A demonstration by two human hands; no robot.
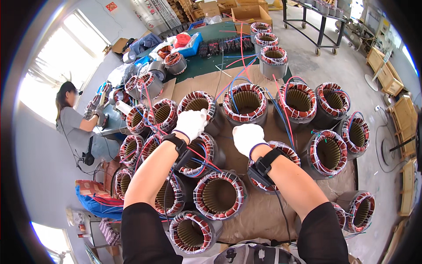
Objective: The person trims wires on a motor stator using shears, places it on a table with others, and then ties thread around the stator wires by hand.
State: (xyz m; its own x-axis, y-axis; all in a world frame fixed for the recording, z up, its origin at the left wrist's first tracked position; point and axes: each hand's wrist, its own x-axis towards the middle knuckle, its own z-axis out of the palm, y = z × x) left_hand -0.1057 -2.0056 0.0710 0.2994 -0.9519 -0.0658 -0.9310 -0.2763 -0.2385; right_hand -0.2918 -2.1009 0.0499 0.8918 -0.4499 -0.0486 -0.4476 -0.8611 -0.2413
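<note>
My left hand (191, 124), in a white glove, lies over the near rim of a motor stator (196, 97). Its fingers look curled and closed at the rim; what they hold, if anything, is hidden. My right hand (248, 138), gloved too, hovers just in front of another stator (245, 103) with blue lead wires. The right fingers bend down out of sight behind the back of the hand. Below the right wrist, a further stator (281, 152) is partly covered by my forearm. Each stator is a grey cylinder with red-brown windings laced in white.
Several more stators (220, 196) crowd the brown cardboard (246, 224) on the table. Loose red and blue leads (288, 116) arch between them. Farther off are a blue tray (192, 46) and a cardboard box (250, 15). A co-worker (72, 114) sits at the left.
</note>
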